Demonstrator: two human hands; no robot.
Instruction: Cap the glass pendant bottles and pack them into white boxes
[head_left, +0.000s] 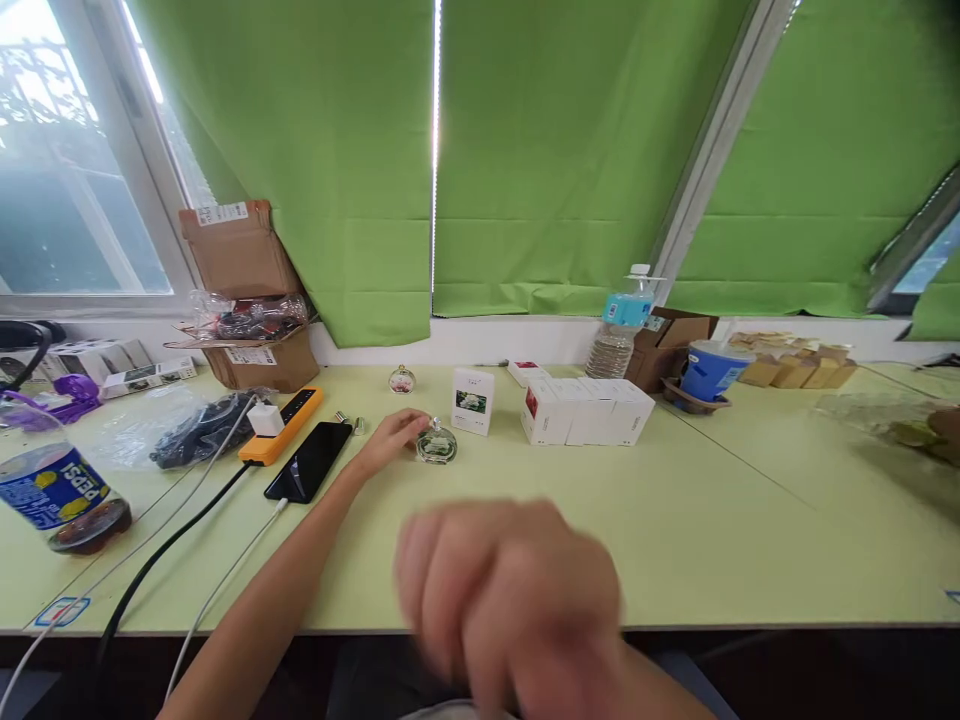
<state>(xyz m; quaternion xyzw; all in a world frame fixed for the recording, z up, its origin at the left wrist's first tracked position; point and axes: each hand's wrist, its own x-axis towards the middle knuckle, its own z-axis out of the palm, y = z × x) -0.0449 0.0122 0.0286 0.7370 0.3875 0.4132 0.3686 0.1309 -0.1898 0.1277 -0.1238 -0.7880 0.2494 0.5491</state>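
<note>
A round, flat clear glass perfume bottle [436,447] stands upright on the pale yellow table. My left hand [396,438] holds it at its upper left side, thumb and fingers closed near the neck. Close to the camera, my right hand [517,590] is raised above the table's front edge and blurred. Its fingers are curled in like a fist, and anything inside them is hidden. Just behind the bottle stands a white box [473,402] with a flower picture. A second round bottle [402,379] with a reddish pattern and gold top sits farther back.
To the right stand white boxes [589,412] in a row, a water bottle [621,322] and a blue cup [712,370]. Leftward lie a black phone [309,462], an orange power strip [285,425], cables and a tilted Pepsi bottle [64,495]. An open carton [259,360] is behind.
</note>
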